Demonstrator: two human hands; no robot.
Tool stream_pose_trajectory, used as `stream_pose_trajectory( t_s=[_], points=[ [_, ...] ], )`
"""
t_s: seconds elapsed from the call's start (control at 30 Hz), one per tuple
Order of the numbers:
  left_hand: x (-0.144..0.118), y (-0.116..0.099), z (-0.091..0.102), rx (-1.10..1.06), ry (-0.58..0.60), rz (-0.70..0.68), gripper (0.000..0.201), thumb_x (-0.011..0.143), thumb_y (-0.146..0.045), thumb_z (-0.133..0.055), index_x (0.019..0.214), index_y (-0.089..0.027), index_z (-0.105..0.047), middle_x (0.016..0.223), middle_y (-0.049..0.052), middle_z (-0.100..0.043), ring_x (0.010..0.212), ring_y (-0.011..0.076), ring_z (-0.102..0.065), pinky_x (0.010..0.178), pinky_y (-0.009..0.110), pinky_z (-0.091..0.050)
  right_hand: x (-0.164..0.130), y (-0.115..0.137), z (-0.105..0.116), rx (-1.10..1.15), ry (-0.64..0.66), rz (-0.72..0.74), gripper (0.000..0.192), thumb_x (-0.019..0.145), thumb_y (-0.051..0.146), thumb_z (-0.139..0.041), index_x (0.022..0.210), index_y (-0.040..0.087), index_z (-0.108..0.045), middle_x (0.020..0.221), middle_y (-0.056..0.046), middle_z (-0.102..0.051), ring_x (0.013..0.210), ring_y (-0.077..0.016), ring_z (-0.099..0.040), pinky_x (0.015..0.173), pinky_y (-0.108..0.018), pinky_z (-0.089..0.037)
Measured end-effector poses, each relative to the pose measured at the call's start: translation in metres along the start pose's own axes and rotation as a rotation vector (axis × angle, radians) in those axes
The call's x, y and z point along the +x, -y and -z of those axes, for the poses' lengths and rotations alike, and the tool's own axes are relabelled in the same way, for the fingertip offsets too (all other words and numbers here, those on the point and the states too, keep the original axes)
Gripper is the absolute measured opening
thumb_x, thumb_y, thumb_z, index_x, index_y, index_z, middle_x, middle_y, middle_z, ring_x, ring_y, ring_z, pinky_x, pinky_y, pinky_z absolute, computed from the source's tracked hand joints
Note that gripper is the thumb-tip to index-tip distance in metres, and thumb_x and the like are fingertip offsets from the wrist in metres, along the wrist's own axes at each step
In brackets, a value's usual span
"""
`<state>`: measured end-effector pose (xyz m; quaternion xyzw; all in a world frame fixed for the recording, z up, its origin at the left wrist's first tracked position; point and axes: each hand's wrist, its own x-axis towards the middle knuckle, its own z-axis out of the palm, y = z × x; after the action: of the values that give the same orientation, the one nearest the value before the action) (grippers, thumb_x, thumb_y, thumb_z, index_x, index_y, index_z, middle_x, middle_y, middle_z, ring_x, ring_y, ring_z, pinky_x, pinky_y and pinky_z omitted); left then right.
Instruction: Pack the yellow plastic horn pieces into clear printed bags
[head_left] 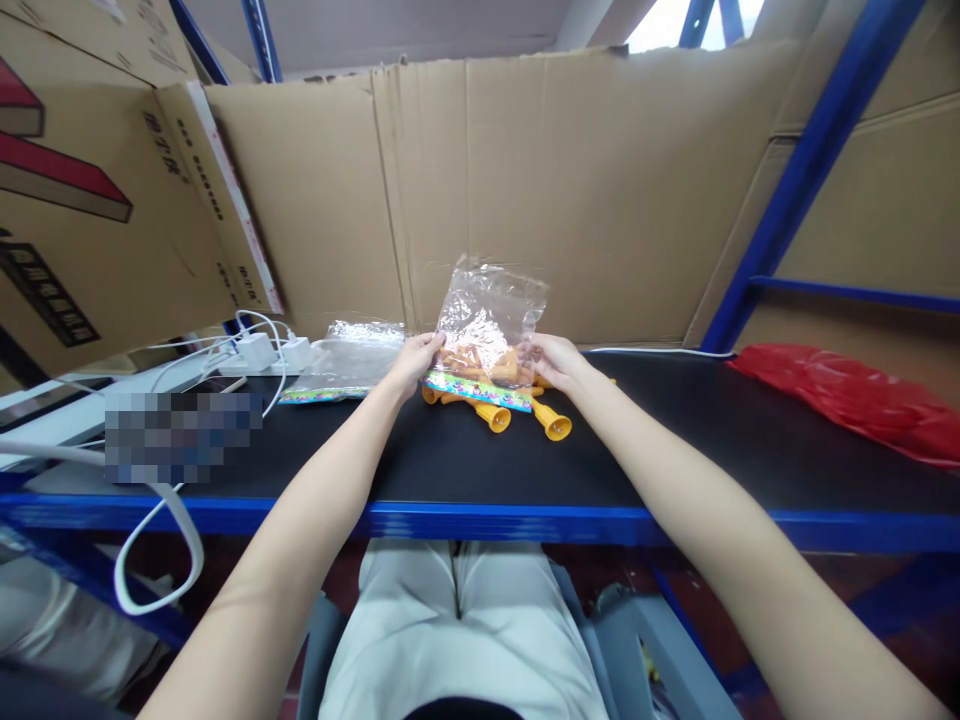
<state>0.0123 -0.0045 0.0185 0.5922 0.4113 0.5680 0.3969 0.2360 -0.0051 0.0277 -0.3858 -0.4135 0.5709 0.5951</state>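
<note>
Between my hands a clear plastic bag (491, 305) with a colourful printed strip along its lower edge is held up at a tilt. My left hand (417, 362) pinches the bag's left side. On the other side my right hand (553, 360) has its fingers closed at the bag's right edge. Several orange-yellow plastic pieces with flared, trumpet-like ends (556, 422) lie on the black tabletop under and behind the bag. Some show through the film; whether any are inside it I cannot tell. More clear bags with the same strip (349, 360) lie flat left of my left hand.
White chargers and cables (259, 350) crowd the left side, near a blurred-out patch (184, 435). A red plastic bag (847, 400) lies at the right. Cardboard (585, 200) walls the back, and a blue rail (510, 522) runs along the table's front.
</note>
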Motion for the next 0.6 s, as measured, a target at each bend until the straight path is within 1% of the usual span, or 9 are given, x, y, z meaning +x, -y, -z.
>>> stream_pose_trajectory(
  t_s=[0.07, 0.17, 0.2, 0.27, 0.37, 0.5, 0.6],
  points=[
    [0.001, 0.001, -0.001, -0.028, -0.018, 0.031, 0.032, 0.08, -0.032, -0.058, 0.054, -0.015, -0.05, 0.041, -0.005, -0.04, 0.036, 0.0053, -0.032, 0.04, 0.019, -0.023, -0.002, 0.002, -0.002, -0.011, -0.061, 0.028, 0.015, 0.078, 0.002, -0.05, 0.07, 0.014, -0.051, 0.054, -0.001, -0.056, 0.048, -0.0082, -0.053, 0.05, -0.02, -0.048],
    [0.005, 0.002, -0.002, -0.142, -0.018, 0.109, 0.025, 0.08, -0.034, -0.058, 0.064, -0.015, -0.056, 0.044, -0.003, -0.048, 0.042, 0.0094, -0.046, 0.045, 0.021, -0.034, -0.003, 0.004, -0.002, -0.038, -0.122, 0.067, 0.016, 0.076, -0.001, -0.049, 0.073, 0.015, -0.051, 0.055, 0.0, -0.057, 0.046, -0.0079, -0.052, 0.047, -0.02, -0.048],
    [0.006, 0.002, -0.002, -0.178, -0.01, 0.134, 0.024, 0.079, -0.035, -0.059, 0.068, -0.014, -0.058, 0.045, -0.002, -0.05, 0.044, 0.0106, -0.049, 0.046, 0.021, -0.037, -0.003, 0.004, -0.002, -0.044, -0.13, 0.084, 0.017, 0.075, -0.002, -0.048, 0.075, 0.015, -0.051, 0.055, 0.0, -0.057, 0.046, -0.0078, -0.052, 0.047, -0.02, -0.048],
    [0.008, 0.002, -0.001, -0.228, 0.012, 0.172, 0.025, 0.078, -0.038, -0.06, 0.071, -0.014, -0.059, 0.045, -0.002, -0.049, 0.043, 0.0107, -0.049, 0.046, 0.022, -0.038, -0.002, 0.003, -0.001, -0.062, -0.122, 0.118, 0.021, 0.071, -0.003, -0.048, 0.079, 0.016, -0.051, 0.054, 0.002, -0.057, 0.046, -0.008, -0.053, 0.047, -0.02, -0.048],
    [0.009, 0.001, 0.001, -0.233, 0.006, 0.162, 0.027, 0.075, -0.04, -0.063, 0.072, -0.014, -0.058, 0.046, -0.004, -0.046, 0.038, 0.0064, -0.042, 0.04, 0.019, -0.032, -0.002, 0.001, -0.002, -0.106, -0.063, 0.131, 0.025, 0.068, -0.004, -0.047, 0.082, 0.017, -0.05, 0.055, 0.002, -0.058, 0.047, -0.0088, -0.054, 0.047, -0.021, -0.049],
    [0.006, 0.0, 0.003, -0.156, -0.088, 0.055, 0.029, 0.075, -0.041, -0.064, 0.067, -0.016, -0.053, 0.047, -0.007, -0.038, 0.034, 0.0018, -0.031, 0.035, 0.016, -0.021, -0.008, -0.002, -0.008, -0.172, 0.002, 0.116, 0.023, 0.07, -0.004, -0.047, 0.078, 0.017, -0.049, 0.056, 0.0, -0.061, 0.047, -0.0095, -0.055, 0.047, -0.021, -0.048],
    [0.006, 0.001, 0.005, -0.118, -0.153, 0.035, 0.032, 0.078, -0.041, -0.061, 0.062, -0.017, -0.047, 0.045, -0.009, -0.031, 0.033, 0.0017, -0.025, 0.034, 0.017, -0.016, -0.012, -0.003, -0.01, -0.194, 0.029, 0.105, 0.017, 0.075, 0.0, -0.05, 0.071, 0.016, -0.05, 0.056, -0.001, -0.061, 0.05, -0.0088, -0.056, 0.052, -0.021, -0.05]
  ],
)
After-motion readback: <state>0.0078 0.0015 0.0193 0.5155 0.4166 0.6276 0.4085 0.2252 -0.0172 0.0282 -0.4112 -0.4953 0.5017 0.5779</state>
